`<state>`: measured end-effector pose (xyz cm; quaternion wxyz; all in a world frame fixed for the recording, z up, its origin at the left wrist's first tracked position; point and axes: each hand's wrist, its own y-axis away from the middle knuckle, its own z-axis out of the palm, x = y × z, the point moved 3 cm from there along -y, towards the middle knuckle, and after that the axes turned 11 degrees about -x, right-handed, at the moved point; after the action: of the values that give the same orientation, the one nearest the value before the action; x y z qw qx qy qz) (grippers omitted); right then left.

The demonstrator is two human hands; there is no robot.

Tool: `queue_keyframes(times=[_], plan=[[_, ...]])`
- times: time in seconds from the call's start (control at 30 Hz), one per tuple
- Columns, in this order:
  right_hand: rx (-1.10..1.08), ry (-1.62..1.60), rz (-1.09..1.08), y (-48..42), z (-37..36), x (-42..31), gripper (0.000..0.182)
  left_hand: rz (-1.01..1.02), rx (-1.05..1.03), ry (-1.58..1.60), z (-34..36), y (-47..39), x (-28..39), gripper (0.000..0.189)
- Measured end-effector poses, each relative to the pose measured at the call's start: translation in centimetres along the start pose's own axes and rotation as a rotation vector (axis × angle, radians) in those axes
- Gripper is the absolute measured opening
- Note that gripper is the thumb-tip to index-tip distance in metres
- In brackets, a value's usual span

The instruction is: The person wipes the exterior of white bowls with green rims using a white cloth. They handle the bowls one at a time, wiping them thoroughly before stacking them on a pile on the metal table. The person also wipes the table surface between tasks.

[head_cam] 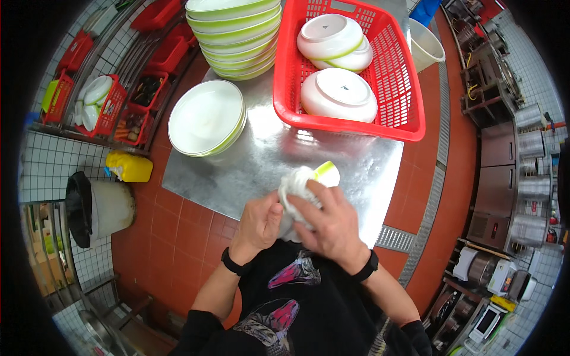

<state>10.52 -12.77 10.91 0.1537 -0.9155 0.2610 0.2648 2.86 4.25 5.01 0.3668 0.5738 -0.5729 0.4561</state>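
At the near edge of the steel table (254,173), my left hand (260,222) and my right hand (327,218) hold a bunched white cloth (296,184) between them. A small white ceramic piece with a lime-green edge (328,174) shows past the cloth, partly covered by my right fingers; its full shape is hidden. Ahead and to the left lies a short stack of white bowls with green rims (207,118). Behind it rises a tall stack of similar bowls (238,40). A red plastic basket (347,127) holds several upside-down white bowls (339,93).
Left of the table, shelves carry red baskets (104,107) with dishes and food. A yellow jug (131,167) and a white bin with a black liner (111,207) stand beneath. A pale bucket (425,44) is beyond the basket. Metal drain grating (432,209) crosses the red tiled floor.
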Motion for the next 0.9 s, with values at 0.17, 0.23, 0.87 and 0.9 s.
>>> queue_keyframes(times=[0.17, 0.23, 0.87, 0.9], plan=[[0.169, -0.299, 0.33, -0.8, 0.8, 6.6, 0.039, -0.123, -0.061, -0.036, -0.6, 0.7, -1.1, 0.061], [0.153, -0.419, 0.424, -0.7, 1.7, 9.3, 0.036, -0.114, -0.037, -0.023, -0.6, 0.9, -1.5, 0.062], [-0.107, -0.047, -0.149, 0.6, 1.7, -0.2, 0.06, -0.021, 0.008, 0.009, -0.7, 0.2, -0.8, 0.087], [-0.044, -0.057, -0.103, 0.6, 1.4, 0.6, 0.059, -0.017, 0.021, 0.015, -0.7, 0.1, -0.5, 0.088]])
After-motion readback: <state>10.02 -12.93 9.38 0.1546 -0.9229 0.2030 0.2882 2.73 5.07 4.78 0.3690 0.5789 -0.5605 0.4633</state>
